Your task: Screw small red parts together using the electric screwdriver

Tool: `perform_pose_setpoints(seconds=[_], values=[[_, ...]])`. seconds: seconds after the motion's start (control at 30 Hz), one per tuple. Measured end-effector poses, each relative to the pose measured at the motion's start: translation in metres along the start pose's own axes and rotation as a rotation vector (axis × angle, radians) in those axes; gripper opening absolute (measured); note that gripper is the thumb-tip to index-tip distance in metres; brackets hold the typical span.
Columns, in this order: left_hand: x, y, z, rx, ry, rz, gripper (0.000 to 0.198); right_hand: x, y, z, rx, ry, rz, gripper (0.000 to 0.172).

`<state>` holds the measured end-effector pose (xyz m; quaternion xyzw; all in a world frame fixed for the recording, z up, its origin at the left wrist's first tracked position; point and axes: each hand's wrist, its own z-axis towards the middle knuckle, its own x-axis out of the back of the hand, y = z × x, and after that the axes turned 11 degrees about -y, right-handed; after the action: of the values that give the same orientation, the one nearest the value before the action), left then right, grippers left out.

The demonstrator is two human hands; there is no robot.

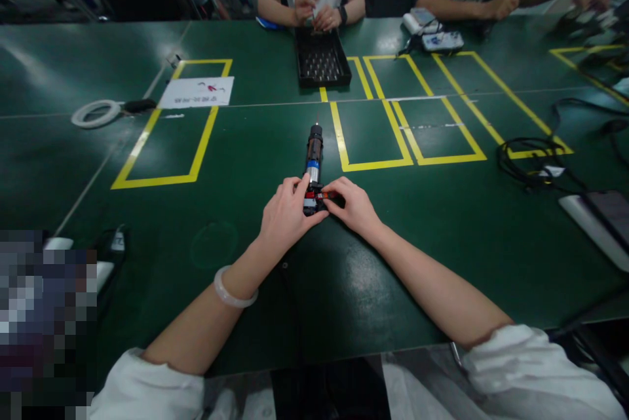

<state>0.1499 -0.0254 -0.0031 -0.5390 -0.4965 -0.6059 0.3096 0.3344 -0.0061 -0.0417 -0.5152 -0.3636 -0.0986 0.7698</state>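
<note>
A slim black cylindrical tool [313,156] with a blue band and a silver ring lies on the green table [236,223], its tip pointing away from me. My left hand [286,213] grips its near end, fingers curled round it. From the right, my right hand [352,206] pinches a small red and black part [325,196] at that same end. The base of the tool is partly hidden by my fingers. A pale bangle [230,292] sits on my left wrist.
Yellow tape rectangles [167,145] mark the tabletop. Across from me a person handles a black tray [321,61]; a second person sits to the right beside small devices [437,37]. A white tape roll [94,113], a paper sheet [197,92] and black cables [531,161] lie around.
</note>
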Motion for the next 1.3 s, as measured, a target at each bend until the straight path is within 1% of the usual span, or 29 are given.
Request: perform_pose_setpoints(seconds=[0.07, 0.17, 0.27, 0.37, 0.43, 0.53, 0.6, 0.7, 0.83, 0.93, 1.03, 1.17, 1.3], values=[[0.001, 0.001, 0.000, 0.006, -0.006, 0.018, 0.077, 0.000, -0.001, -0.001, 0.016, 0.010, 0.038, 0.010], [0.002, 0.002, 0.000, 0.008, 0.000, 0.033, 0.077, -0.001, -0.002, -0.002, 0.027, 0.029, 0.079, 0.015], [0.001, 0.002, 0.000, 0.004, -0.001, 0.069, 0.080, -0.002, -0.003, -0.002, 0.005, 0.056, 0.110, 0.019], [0.002, 0.005, 0.002, 0.015, 0.003, 0.123, 0.079, -0.001, -0.004, -0.002, -0.035, 0.071, 0.111, 0.016], [0.003, 0.009, 0.005, 0.048, 0.009, 0.157, 0.076, 0.000, -0.005, -0.002, -0.053, 0.080, 0.105, 0.013], [0.004, 0.015, 0.009, 0.103, 0.006, 0.191, 0.073, 0.001, -0.005, -0.003, -0.054, 0.093, 0.114, 0.011], [0.005, 0.016, 0.011, 0.116, 0.006, 0.201, 0.072, 0.002, -0.005, -0.002, -0.045, 0.097, 0.129, 0.011], [0.006, 0.012, 0.011, 0.111, 0.008, 0.210, 0.071, 0.002, -0.005, -0.002, -0.026, 0.077, 0.162, 0.011], [0.012, 0.000, 0.007, 0.113, -0.005, 0.244, 0.070, 0.002, -0.003, 0.000, -0.007, 0.043, 0.235, 0.011], [0.018, -0.016, 0.004, 0.154, -0.014, 0.275, 0.070, 0.002, 0.000, 0.000, -0.031, 0.028, 0.308, 0.012], [0.027, -0.043, 0.001, 0.237, -0.027, 0.276, 0.070, 0.001, 0.002, -0.001, -0.048, 0.009, 0.339, 0.013], [0.037, -0.097, -0.007, 0.352, -0.022, 0.220, 0.072, 0.001, 0.002, -0.002, -0.052, -0.006, 0.351, 0.015], [0.048, -0.151, -0.021, 0.478, -0.033, 0.166, 0.075, 0.001, 0.002, -0.001, -0.057, -0.018, 0.350, 0.016]])
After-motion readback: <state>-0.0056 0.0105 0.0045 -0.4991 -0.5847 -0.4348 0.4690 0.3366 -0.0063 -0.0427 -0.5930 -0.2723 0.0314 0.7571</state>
